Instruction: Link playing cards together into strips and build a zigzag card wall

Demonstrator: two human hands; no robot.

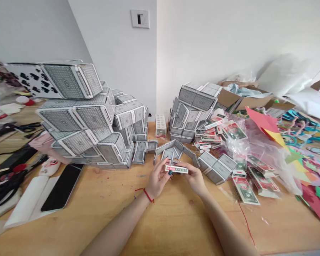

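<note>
Both my hands hold a playing card box (180,170) level above the wooden table, its white and red narrow side turned toward me. My left hand (155,179) grips the left end, with the thumb on the near side. At the other end, my right hand (194,177) has its fingers closed around the box. Just behind the hands lies a chain of folded grey playing cards (189,153), partly hidden by the box and fingers. Right of it sits a block of joined folded cards (217,167).
Stacked card blocks rise at left (93,113) and back right (196,97). Card boxes (246,190) lie scattered at right beside plastic wrap (274,163) and coloured paper (264,122). A phone (62,186), white paper (29,199) and black scissors (9,185) lie at left.
</note>
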